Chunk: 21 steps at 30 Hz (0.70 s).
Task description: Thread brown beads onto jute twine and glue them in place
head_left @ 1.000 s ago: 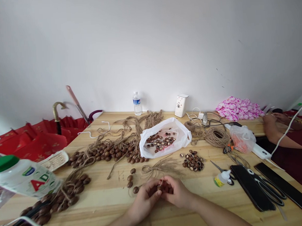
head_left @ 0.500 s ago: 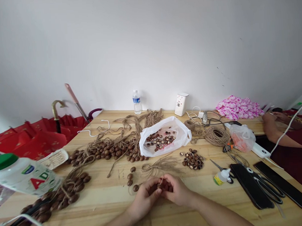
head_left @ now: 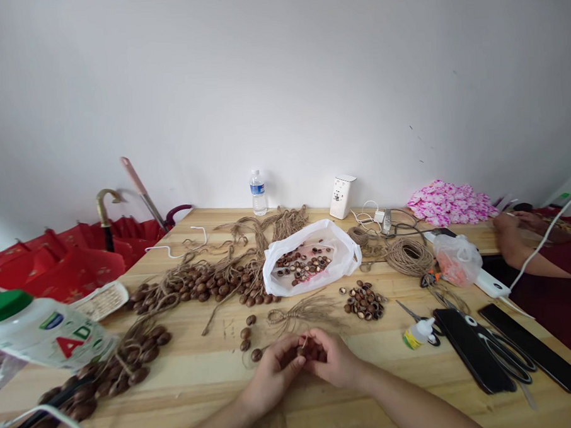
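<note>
A small round brown nut shell (head_left: 300, 351) is pinched between the left hand (head_left: 277, 372) and right hand (head_left: 337, 361) above the pale wooden table; it could be dropped if fingertip grip is loosened.

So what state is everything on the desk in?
White bag: open, brown shells inside
Green-capped jar: closed
Water bottle: upright, capped
Twine roll: coiled
White box: upright
Shell pile: loose
Big scissors: blades unclear
Left hand: closed on small brown piece
Right hand: closed on it too
</note>
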### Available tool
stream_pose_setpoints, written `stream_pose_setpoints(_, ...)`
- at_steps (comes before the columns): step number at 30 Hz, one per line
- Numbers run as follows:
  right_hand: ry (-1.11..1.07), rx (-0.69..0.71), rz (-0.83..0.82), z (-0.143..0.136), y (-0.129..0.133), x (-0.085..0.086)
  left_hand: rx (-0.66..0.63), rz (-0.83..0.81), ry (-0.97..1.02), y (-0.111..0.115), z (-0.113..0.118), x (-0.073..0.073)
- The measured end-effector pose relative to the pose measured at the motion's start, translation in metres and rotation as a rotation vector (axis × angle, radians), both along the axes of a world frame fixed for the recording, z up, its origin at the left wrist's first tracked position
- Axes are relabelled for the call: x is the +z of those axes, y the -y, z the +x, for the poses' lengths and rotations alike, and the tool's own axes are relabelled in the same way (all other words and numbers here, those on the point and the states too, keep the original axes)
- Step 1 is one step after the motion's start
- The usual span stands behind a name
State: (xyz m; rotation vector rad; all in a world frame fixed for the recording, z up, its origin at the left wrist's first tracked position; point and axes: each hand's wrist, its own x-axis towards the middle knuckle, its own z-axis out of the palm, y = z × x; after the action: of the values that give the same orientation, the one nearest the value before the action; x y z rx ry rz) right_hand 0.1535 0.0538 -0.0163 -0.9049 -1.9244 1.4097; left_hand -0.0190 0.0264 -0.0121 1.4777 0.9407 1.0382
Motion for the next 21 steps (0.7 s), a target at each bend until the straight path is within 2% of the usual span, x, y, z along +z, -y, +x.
stream_pose_setpoints(21,-0.011,0.009,-0.004,-0.0001,-0.0002,-0.0017,-0.006,0.01,0.008,-0.0009,-0.0006,-0.004)
